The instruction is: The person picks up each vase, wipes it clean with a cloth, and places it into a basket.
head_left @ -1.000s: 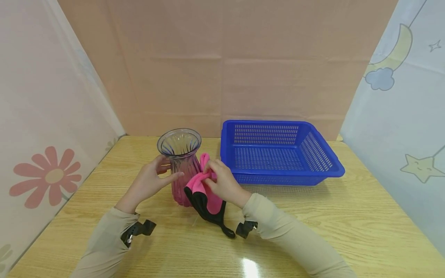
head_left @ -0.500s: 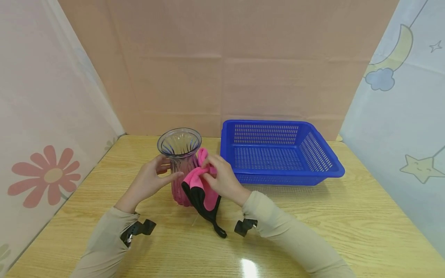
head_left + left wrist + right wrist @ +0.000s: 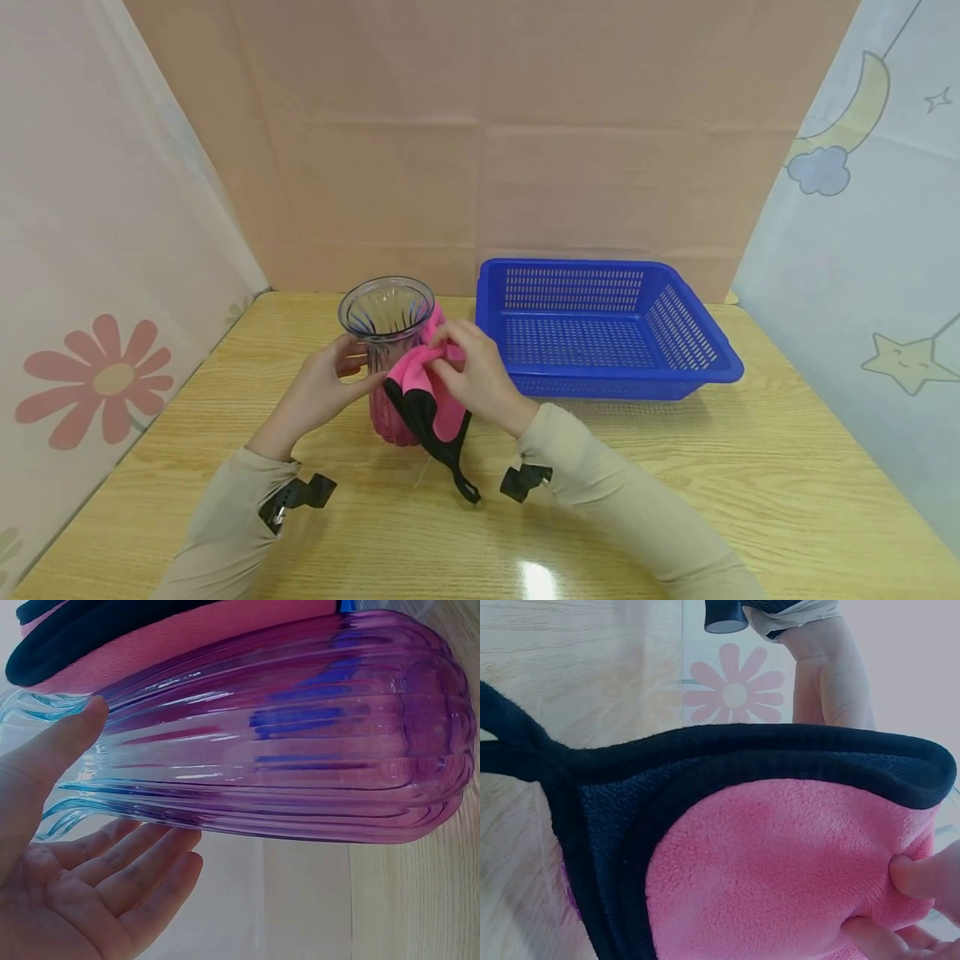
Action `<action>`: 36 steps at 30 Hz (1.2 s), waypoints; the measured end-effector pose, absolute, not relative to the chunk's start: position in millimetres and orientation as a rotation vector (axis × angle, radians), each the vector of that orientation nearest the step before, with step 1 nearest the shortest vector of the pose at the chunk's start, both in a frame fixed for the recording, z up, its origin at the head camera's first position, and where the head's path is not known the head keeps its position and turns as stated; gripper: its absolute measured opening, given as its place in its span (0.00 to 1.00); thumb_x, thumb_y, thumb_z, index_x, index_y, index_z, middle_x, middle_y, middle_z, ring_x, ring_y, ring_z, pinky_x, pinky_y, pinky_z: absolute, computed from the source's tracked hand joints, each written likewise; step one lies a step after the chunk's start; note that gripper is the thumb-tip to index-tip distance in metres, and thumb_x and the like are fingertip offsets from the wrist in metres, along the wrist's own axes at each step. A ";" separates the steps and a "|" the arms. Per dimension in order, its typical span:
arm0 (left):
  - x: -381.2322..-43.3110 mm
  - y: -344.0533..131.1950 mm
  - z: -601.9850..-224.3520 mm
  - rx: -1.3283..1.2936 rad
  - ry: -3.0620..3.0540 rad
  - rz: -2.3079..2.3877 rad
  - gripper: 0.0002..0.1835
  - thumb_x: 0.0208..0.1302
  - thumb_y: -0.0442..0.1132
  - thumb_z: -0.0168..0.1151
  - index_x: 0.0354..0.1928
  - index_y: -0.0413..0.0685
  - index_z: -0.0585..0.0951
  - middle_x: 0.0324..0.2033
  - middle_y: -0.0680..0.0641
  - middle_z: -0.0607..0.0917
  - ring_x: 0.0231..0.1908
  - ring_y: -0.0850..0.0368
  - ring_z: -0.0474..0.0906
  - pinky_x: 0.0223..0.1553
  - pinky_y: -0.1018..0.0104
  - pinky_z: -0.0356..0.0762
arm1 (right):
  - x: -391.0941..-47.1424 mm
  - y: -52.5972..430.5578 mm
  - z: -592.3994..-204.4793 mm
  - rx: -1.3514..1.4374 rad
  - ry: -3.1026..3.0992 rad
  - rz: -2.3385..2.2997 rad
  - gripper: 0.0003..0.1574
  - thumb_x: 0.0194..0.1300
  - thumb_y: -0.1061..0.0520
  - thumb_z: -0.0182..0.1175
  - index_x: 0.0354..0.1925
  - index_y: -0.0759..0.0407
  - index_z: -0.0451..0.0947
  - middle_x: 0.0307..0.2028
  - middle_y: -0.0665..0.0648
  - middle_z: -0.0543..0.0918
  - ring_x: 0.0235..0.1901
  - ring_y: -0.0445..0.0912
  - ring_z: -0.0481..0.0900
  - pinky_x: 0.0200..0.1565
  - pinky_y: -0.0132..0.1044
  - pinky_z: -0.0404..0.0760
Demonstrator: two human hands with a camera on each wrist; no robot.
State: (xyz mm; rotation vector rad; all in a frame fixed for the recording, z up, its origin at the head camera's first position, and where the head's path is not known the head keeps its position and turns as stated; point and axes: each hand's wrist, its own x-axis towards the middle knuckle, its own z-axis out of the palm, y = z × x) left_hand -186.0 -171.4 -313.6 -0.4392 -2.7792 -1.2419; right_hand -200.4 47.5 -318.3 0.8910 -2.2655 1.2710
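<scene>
Glass vase (image 3: 292, 739) points vertically upward; left grip (image 3: 321, 389) clasps it; right grip (image 3: 480, 379) pinches cloth (image 3: 765, 862).

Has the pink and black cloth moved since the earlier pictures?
Yes. In the head view, the cloth has moved left and slightly up the picture, judged against the unmoved blue basket.

A sheeted-off booth, with peach backdrop (image 3: 480, 142), flower-printed sheet (image 3: 97, 225) and moon-printed sheet (image 3: 877, 267) around a wood-grain table (image 3: 675, 483).

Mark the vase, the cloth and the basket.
Vase (image 3: 262, 742): left wrist view, middle of the ribbed body.
Cloth (image 3: 765, 862): right wrist view, on the pink face.
Basket (image 3: 577, 340): head view, on the bare slotted bottom.
</scene>
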 end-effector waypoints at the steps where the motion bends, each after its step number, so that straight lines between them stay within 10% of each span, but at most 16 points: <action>1: -186.3 -171.5 -313.7 -0.444 -2.777 -1.237 0.32 0.59 0.41 0.64 0.62 0.36 0.66 0.55 0.30 0.76 0.53 0.33 0.76 0.51 0.44 0.78 | -200.4 47.3 -317.5 0.889 -2.262 1.270 0.07 0.57 0.69 0.61 0.30 0.61 0.72 0.32 0.58 0.77 0.41 0.49 0.75 0.41 0.40 0.85; 36: -186.3 -172.5 -314.6 -0.453 -2.767 -1.301 0.36 0.57 0.48 0.66 0.64 0.39 0.65 0.55 0.32 0.77 0.55 0.35 0.76 0.52 0.46 0.78 | -199.2 57.0 -294.8 0.833 -2.017 1.639 0.08 0.56 0.72 0.59 0.36 0.66 0.73 0.41 0.63 0.75 0.46 0.53 0.80 0.39 0.37 0.86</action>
